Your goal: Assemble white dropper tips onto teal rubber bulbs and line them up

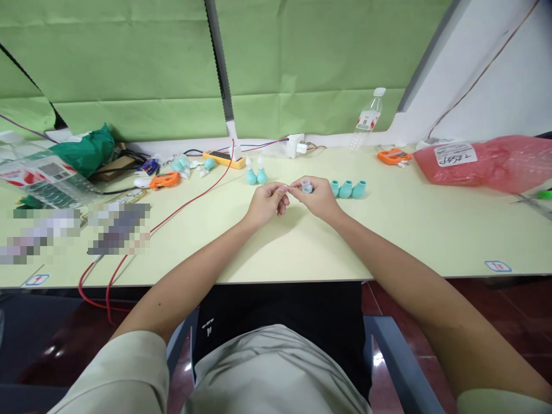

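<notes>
head view: a pale yellow desk seen from its near edge; two bare forearms reach in from 6 o'clock and meet at its middle
left hand: knuckles up, at 9 o'clock of the right hand; grip pressed together, thumb and forefinger tips closed where they meet the other hand's fingertips; whether anything lies between them is too small to tell
right hand: grip pinching a small clear plastic cap between thumb and forefinger; the remaining fingers curled under
small clear plastic cap: held just above the middle of the desk, at the top of the right hand; the left fingertips just at 9 o'clock of it
three teal rubber bulbs: in a row on the desk, just at 3 o'clock of the right hand, apart from it
two teal bulbs with white nozzles: upright, side by side, near the left hand at its 12 o'clock
red cable: crosses the desk from 12 o'clock to 8 o'clock and drops over the near edge
yellow power strip: by the back edge at 11 o'clock
clear plastic water bottle: upright against the wall at 1 o'clock
pink plastic bag with a white label: lying at 2 o'clock, well apart from the hands
green plastic bag: crumpled at 10 o'clock
</notes>
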A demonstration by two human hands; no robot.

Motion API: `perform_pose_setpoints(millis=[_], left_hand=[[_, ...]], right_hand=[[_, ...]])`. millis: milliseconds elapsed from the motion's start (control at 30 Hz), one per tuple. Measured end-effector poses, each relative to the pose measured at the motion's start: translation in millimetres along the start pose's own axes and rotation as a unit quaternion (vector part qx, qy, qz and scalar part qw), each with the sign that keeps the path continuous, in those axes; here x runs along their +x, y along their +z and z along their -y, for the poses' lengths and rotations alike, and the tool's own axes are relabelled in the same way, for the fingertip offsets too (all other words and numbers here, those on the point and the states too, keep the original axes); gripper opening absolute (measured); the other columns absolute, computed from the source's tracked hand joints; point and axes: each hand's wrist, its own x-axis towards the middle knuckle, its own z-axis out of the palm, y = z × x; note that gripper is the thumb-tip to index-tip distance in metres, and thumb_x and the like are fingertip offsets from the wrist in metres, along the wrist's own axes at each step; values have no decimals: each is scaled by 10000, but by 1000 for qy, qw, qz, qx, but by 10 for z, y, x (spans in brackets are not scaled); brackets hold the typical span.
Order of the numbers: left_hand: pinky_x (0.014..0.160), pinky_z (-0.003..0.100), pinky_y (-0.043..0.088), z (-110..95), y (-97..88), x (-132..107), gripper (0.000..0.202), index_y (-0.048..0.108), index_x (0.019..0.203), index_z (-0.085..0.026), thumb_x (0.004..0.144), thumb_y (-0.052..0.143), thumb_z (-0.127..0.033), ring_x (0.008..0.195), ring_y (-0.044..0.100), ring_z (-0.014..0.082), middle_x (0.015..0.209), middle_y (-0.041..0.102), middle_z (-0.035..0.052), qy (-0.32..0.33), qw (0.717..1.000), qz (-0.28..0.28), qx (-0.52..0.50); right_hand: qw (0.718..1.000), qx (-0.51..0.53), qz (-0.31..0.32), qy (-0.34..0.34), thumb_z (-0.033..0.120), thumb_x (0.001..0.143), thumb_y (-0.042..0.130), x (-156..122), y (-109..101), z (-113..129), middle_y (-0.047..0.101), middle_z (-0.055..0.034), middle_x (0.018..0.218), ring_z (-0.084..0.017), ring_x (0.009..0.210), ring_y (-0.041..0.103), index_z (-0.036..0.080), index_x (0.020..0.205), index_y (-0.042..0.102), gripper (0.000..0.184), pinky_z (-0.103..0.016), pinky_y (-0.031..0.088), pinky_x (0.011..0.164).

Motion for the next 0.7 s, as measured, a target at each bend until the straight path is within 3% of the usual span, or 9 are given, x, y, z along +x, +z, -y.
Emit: perform_pose_setpoints(millis=[167,367,700], left_hand=[[395,204,433,37,-17,0,433,656,980,-130,913,660,-557,443,560,77,681,631,-3,10,999,-4,31],[417,197,425,63,-34,-19,356,651,1016,-148,964,602,-497,456,553,69,707,629,-6,52,995,-7,82],[515,195,456,54,-95,-36,309,668,1050,-180,1005,535,-455,503,560,73,704,642,-7,124,968,-7,217]], right_hand=[[998,48,5,46,405,763,759,19,12,29,615,-1,610,-136,584,534,147,783,737,259,-271,426,555],[988,112,59,89,476,744,809,41,-12,4,587,7,556,-123,535,510,147,749,730,339,-270,419,542],[979,156,80,100,480,752,819,27,-18,12,574,10,572,-128,552,524,155,736,718,341,-276,448,558]])
